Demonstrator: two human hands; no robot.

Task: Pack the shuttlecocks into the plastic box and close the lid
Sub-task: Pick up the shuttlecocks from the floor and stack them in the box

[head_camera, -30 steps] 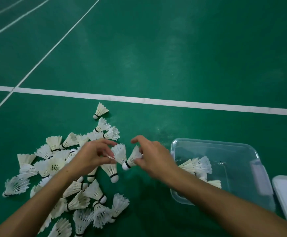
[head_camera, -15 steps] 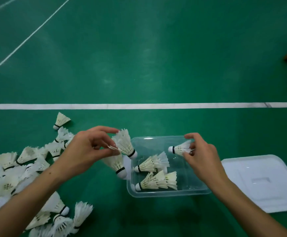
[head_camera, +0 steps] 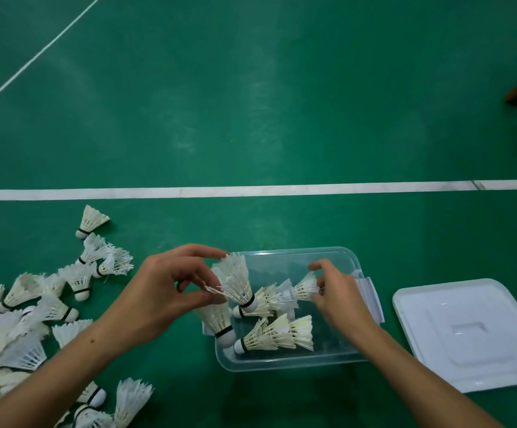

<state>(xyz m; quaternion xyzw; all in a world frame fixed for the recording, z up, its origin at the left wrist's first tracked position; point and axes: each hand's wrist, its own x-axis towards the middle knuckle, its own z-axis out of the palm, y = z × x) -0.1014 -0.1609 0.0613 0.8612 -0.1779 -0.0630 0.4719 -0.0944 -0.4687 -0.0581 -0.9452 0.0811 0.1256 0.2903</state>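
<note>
1. Green court floor (head_camera: 251,103), box and pile set within reach.
2. Our left hand (head_camera: 164,291) pinched a shuttlecock (head_camera: 235,279) by its feathers at the plastic box (head_camera: 281,362) rim, cork down.
3. Our right hand (head_camera: 337,295) gripped another shuttlecock (head_camera: 303,287) inside the box, nesting it into a row.
4. Lid (head_camera: 467,332) lay off to the right; loose pile (head_camera: 19,319) left.

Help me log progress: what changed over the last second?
Both hands carried shuttlecocks from the loose pile rightward to the plastic box. The right hand now lowers its shuttlecock among those inside; the left hand has brought its shuttlecock over the box's left edge, pinched by the feathers. The lid stays off, on the floor to the right.
</note>
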